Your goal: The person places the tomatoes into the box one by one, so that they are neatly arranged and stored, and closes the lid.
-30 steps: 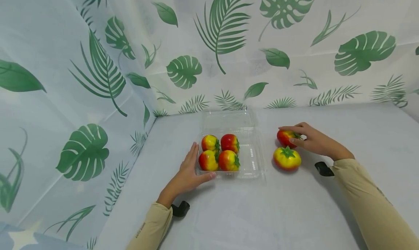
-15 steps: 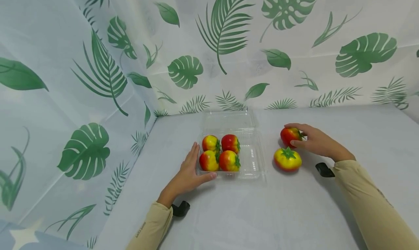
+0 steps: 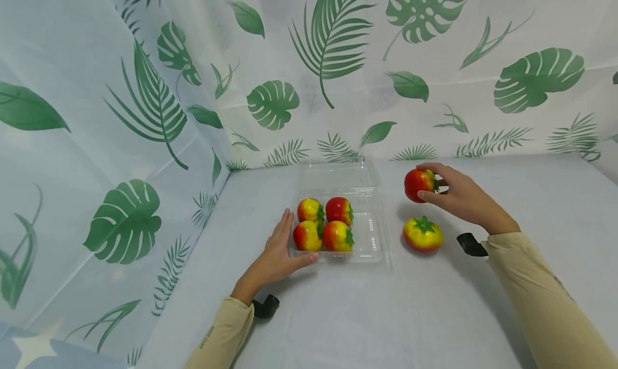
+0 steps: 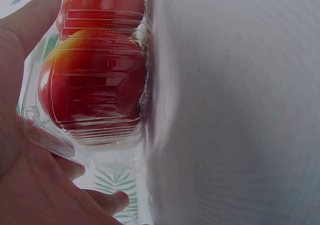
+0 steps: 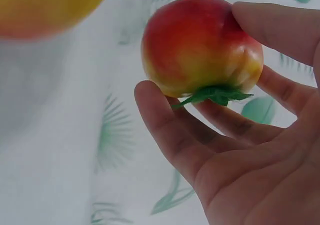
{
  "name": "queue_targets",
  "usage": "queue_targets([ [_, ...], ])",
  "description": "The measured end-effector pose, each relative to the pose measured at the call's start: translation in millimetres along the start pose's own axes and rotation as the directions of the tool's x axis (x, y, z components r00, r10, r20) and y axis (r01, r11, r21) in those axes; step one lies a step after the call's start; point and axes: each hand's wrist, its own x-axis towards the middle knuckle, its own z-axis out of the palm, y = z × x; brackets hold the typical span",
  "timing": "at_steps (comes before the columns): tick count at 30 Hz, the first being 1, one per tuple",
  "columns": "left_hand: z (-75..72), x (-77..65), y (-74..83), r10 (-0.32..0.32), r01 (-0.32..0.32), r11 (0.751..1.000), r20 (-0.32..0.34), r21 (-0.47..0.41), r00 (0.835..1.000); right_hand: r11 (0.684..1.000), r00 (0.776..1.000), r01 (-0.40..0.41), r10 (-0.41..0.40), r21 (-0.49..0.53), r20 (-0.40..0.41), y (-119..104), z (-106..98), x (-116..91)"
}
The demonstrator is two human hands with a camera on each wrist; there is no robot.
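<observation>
My right hand (image 3: pixel 461 197) pinches a red-and-yellow tomato (image 3: pixel 419 185) between thumb and fingers, above the table. In the right wrist view, the green calyx of this tomato (image 5: pixel 195 45) faces the palm. Below it on the table sits another tomato (image 3: pixel 422 235), mostly yellow, calyx up. My left hand (image 3: pixel 275 262) rests against the near left corner of a clear plastic clamshell box (image 3: pixel 370 235), fingers straight along its side and thumb at the front. Several tomatoes (image 3: pixel 308 236) fill the box's left part, in two rows; its right part is bare. The left wrist view shows tomatoes (image 4: pixel 95 80) through the ribbed wall.
The box's clear lid (image 3: pixel 336 177) lies folded back toward the rear. A white cloth covers the table (image 3: pixel 367 315). Leaf-printed curtains (image 3: pixel 357 85) stand at the back and along the left side. A black wrist mount (image 3: pixel 472 244) hangs below the right sleeve.
My right hand has taken hold of the red tomato and raised it off the table, slightly back and leftward. The left hand and the box have stayed in place.
</observation>
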Motion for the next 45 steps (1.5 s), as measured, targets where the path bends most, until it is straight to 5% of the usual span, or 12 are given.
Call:
queue_targets([
  [12,-0.1,0.7,-1.4,0.001,-0.001,1.0,0.006,-0.004,1.0,0.991,0.996,0.08,-0.075,0.111,-0.046,-51,22,7],
  [26,-0.1,2.4,-1.6,-0.006,0.006,1.0,-0.002,-0.003,1.0,0.984,0.999,0.04,-0.039,0.172,-0.01,-67,66,14],
  [45,-0.2,1.9,-1.5,-0.008,0.008,1.0,0.0,0.001,1.0,0.982,0.985,0.17,-0.17,-0.083,0.014,-54,98,23],
])
